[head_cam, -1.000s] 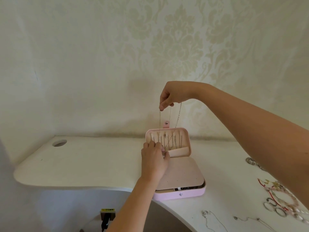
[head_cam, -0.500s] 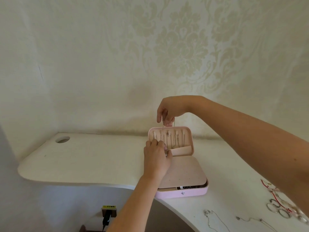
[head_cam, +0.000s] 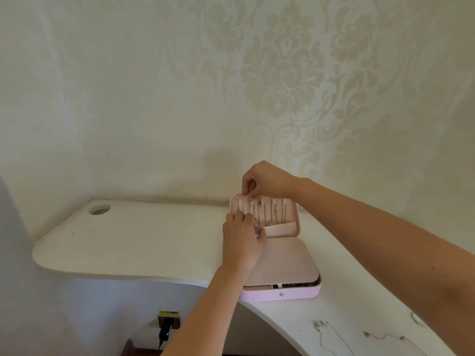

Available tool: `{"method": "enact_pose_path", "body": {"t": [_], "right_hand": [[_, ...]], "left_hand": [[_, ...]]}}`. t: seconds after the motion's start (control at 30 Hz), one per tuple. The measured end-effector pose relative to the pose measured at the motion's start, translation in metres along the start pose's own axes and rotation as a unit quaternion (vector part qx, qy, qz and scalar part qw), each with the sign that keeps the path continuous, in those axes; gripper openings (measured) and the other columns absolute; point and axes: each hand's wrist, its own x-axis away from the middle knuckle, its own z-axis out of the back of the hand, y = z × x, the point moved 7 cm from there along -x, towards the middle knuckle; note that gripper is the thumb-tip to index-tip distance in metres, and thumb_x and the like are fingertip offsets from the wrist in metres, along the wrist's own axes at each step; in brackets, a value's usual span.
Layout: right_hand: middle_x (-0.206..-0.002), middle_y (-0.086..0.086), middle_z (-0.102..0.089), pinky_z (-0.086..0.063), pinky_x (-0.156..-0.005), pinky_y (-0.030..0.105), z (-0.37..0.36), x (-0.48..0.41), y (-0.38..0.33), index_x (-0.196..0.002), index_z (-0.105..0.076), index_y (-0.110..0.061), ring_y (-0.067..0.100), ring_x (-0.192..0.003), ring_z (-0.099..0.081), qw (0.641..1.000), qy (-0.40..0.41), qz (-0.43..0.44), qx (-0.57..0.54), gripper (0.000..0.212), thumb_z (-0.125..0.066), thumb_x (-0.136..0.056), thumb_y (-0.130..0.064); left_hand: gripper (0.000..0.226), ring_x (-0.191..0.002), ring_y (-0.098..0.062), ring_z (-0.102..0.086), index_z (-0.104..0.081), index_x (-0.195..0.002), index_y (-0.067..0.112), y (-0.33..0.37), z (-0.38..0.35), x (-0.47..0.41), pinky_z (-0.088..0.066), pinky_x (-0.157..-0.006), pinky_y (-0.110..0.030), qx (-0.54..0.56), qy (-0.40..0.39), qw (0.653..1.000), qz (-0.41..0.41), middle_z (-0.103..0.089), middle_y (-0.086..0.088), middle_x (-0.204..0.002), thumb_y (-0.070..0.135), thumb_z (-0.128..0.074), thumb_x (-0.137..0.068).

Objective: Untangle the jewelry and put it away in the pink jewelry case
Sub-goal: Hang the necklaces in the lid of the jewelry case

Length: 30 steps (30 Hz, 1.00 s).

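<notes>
Far left, a round cable hole (head_cam: 99, 209) sat in the white worktop (head_cam: 133, 242), near the back corner. Below the worktop's front edge, a black plug (head_cam: 164, 331) was stuck in a wall socket w/ a yellow label (head_cam: 168, 313) above it. Next along, the person's left hand (head_cam: 241, 242) was up from below, fingers bent & bunched at the lower-left of the lid (head_cam: 291, 209), thumb by the edge of the lid's pocket (head_cam: 281, 228). Couldn't tell if it nipped a chain or the pocket edge, too fine to see. The pink jewelry case (head_cam: 282, 295) lay open on the worktop at its inner curve. Its lid stood upright toward the wall, & a beige inner panel (head_cam: 282, 263) lay flat over the base w/ dark bits showing under its front edge. Several thin chains hung in a row inside the lid. The right hand (head_cam: 264, 179) sat over the lid's top-left edge, thumb & forefinger pinched together on the top of a necklace (head_cam: 258, 211) that dropped down the lid's face toward the left hand. Cream damask wallpaper (head_cam: 282, 86) covered the wall behind. Further right, near the worktop's front edge, loose chains (head_cam: 325, 335) lay well apart from the case, & a small ring-like bit (head_cam: 417, 320) showed by the right forearm, mostly hidden.
</notes>
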Motion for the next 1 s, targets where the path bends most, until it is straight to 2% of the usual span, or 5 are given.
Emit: {"method": "enact_pose_path", "body": {"t": [0.1,0.33,0.57,0.83,1.0], "right_hand": [[-0.081,0.004,-0.070,-0.047,-0.068,0.021,-0.004,0.000,-0.003,-0.085,-0.072,-0.009,0.013,-0.073,-0.062,0.998,0.035,0.028,0.050,0.007,-0.069,-0.079,-0.005],[-0.097,0.003,-0.066,-0.032,-0.069,0.016,-0.015,0.001,-0.003,-0.097,-0.072,-0.009,0.016,-0.089,-0.059,0.988,0.034,0.053,0.140,0.016,-0.059,-0.088,-0.009],[-0.097,0.004,-0.063,-0.040,-0.072,0.022,-0.015,0.005,0.007,-0.097,-0.072,-0.009,0.018,-0.088,-0.059,0.987,0.045,0.057,0.143,0.017,-0.057,-0.089,-0.007],[-0.096,0.004,-0.063,-0.045,-0.073,0.027,-0.014,0.006,0.006,-0.094,-0.071,-0.009,0.018,-0.083,-0.059,0.985,0.088,0.087,0.120,0.012,-0.061,-0.089,-0.012],[-0.096,0.002,-0.057,-0.047,-0.071,0.032,-0.014,0.007,0.013,-0.090,-0.071,-0.008,0.019,-0.077,-0.058,0.983,0.112,0.101,0.106,0.010,-0.066,-0.087,-0.016]], "left_hand": [[0.012,-0.077,-0.027,-0.052,-0.065,-0.075,0.012,0.000,0.001,0.000,-0.035,-0.065,-0.030,0.002,-0.002,1.000,0.005,-0.062,-0.004,-0.078,0.020,-0.074,-0.073],[0.014,-0.074,-0.028,-0.054,-0.065,-0.073,0.012,0.001,0.001,0.001,-0.041,-0.061,-0.032,-0.003,-0.009,1.000,0.002,-0.061,-0.004,-0.075,0.020,-0.077,-0.070],[0.017,-0.090,-0.028,-0.051,-0.067,-0.088,0.010,0.004,0.003,0.001,-0.035,-0.072,-0.032,-0.013,-0.023,1.000,-0.007,-0.063,-0.007,-0.091,0.026,-0.063,-0.084],[0.012,-0.079,-0.030,-0.054,-0.066,-0.076,0.011,0.006,0.007,0.001,-0.040,-0.064,-0.034,-0.015,-0.009,1.000,0.001,-0.062,-0.006,-0.078,0.021,-0.073,-0.073],[0.012,-0.078,-0.031,-0.054,-0.066,-0.075,0.011,0.005,0.005,0.001,-0.042,-0.063,-0.035,-0.011,-0.012,1.000,0.001,-0.062,-0.006,-0.077,0.020,-0.073,-0.072]]}}
